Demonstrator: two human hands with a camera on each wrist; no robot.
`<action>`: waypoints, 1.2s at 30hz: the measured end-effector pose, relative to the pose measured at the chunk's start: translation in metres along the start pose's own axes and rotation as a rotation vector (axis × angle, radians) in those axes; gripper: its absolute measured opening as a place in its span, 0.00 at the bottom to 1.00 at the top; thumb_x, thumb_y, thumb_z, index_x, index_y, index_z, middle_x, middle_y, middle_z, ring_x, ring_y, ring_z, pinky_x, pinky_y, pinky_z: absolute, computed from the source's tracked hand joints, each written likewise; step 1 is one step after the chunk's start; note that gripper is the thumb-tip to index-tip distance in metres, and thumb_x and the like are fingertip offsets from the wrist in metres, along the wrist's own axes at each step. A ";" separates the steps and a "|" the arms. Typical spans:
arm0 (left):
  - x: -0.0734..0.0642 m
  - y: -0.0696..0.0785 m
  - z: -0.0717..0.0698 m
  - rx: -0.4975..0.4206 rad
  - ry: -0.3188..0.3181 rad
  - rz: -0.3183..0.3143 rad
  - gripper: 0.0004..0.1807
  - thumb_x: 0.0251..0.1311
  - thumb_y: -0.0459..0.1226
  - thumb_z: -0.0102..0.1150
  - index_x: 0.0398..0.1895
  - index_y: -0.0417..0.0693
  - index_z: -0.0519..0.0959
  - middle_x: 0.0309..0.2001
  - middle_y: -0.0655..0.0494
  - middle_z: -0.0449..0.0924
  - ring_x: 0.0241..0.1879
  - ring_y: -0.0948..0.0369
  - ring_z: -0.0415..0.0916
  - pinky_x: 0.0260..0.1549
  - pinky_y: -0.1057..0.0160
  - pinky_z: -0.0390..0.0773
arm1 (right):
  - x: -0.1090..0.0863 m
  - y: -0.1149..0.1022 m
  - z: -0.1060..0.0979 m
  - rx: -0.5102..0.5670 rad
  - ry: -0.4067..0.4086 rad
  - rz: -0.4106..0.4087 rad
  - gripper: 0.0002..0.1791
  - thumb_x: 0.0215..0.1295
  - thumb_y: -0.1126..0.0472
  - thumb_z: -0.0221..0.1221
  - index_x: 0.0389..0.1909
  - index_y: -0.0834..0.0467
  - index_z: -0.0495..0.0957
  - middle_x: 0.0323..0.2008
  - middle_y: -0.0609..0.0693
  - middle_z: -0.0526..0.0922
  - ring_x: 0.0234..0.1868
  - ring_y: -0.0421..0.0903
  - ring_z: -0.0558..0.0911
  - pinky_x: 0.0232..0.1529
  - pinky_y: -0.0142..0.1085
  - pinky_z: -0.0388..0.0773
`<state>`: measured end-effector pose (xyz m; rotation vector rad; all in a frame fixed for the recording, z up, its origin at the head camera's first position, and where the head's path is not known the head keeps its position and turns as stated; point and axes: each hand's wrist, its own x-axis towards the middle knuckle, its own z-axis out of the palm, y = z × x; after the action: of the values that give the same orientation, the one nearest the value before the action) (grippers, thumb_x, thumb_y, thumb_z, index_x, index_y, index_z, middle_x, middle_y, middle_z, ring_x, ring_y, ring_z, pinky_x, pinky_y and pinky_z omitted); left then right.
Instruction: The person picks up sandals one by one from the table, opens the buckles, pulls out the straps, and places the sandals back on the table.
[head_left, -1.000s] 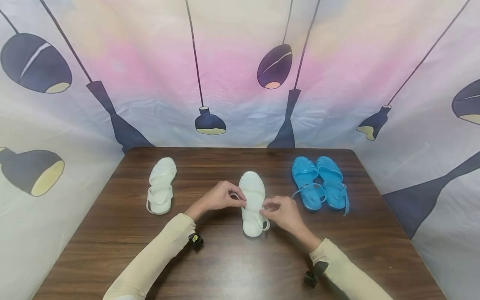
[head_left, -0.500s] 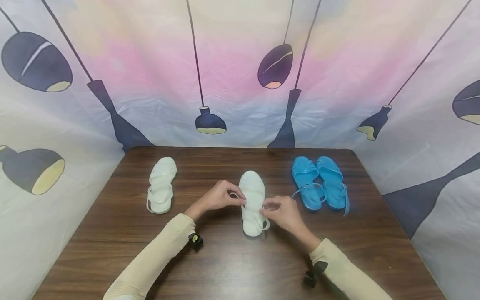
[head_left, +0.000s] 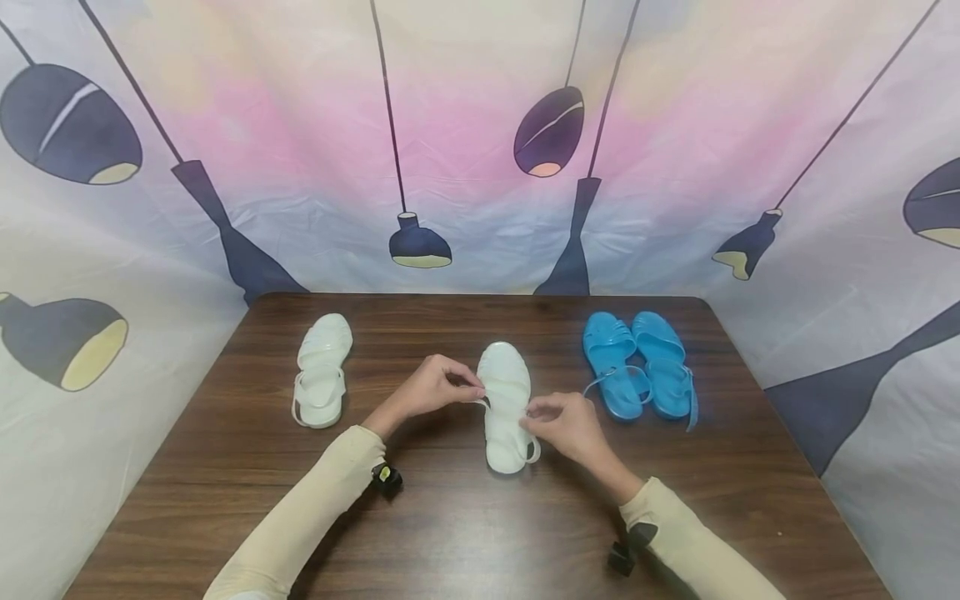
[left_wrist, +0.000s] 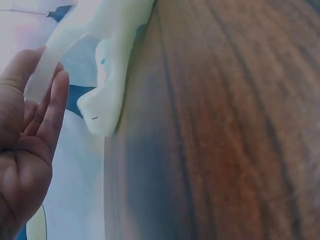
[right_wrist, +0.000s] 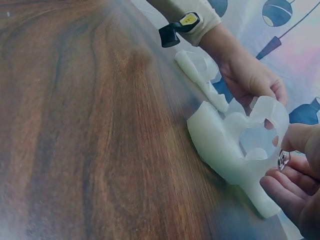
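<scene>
A white jelly sandal (head_left: 504, 367) lies in the middle of the table, toe pointing away from me. My left hand (head_left: 435, 386) is at its left side, pinching the loose end of the ankle strap (left_wrist: 42, 75) between thumb and fingers. At the sandal's right side is my right hand (head_left: 566, 425). In the right wrist view, its thumb and fingers hold the small metal buckle (right_wrist: 283, 159). The strap's free end sticks out downward past my left thumb in the left wrist view.
A second white sandal (head_left: 322, 371) lies at the table's left. Two blue sandals (head_left: 611, 362) stand side by side at the back right. The brown wooden table (head_left: 480, 533) reaches to a printed cloth backdrop (head_left: 480, 125) at its far edge.
My left hand has moved slightly to the left and up, drawing the strap end away from over the sandal. My right hand has stayed in place.
</scene>
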<state>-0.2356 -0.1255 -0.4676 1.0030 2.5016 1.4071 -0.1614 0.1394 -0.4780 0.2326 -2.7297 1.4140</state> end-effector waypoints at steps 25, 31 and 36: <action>0.032 0.009 0.022 0.098 -0.005 0.007 0.16 0.63 0.43 0.71 0.49 0.44 0.86 0.41 0.59 0.87 0.36 0.64 0.78 0.36 0.68 0.79 | -0.004 0.000 -0.018 0.017 -0.158 0.159 0.15 0.64 0.47 0.69 0.46 0.51 0.87 0.31 0.46 0.86 0.28 0.45 0.83 0.31 0.38 0.82; 0.026 0.012 0.018 0.052 0.051 -0.039 0.22 0.64 0.43 0.70 0.56 0.41 0.82 0.52 0.49 0.86 0.49 0.57 0.85 0.50 0.60 0.83 | -0.001 0.004 -0.017 0.007 -0.174 0.180 0.17 0.65 0.44 0.69 0.47 0.51 0.87 0.32 0.46 0.86 0.29 0.45 0.83 0.31 0.38 0.83; 0.010 0.021 0.017 0.081 0.072 -0.101 0.17 0.66 0.44 0.69 0.52 0.45 0.84 0.45 0.55 0.87 0.42 0.62 0.83 0.43 0.61 0.84 | 0.002 0.007 -0.016 0.004 -0.170 0.187 0.21 0.64 0.41 0.68 0.50 0.51 0.86 0.39 0.47 0.88 0.33 0.45 0.84 0.36 0.40 0.85</action>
<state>-0.2267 -0.0997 -0.4587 0.8406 2.6395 1.3460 -0.1647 0.1563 -0.4744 0.1037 -2.9554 1.5090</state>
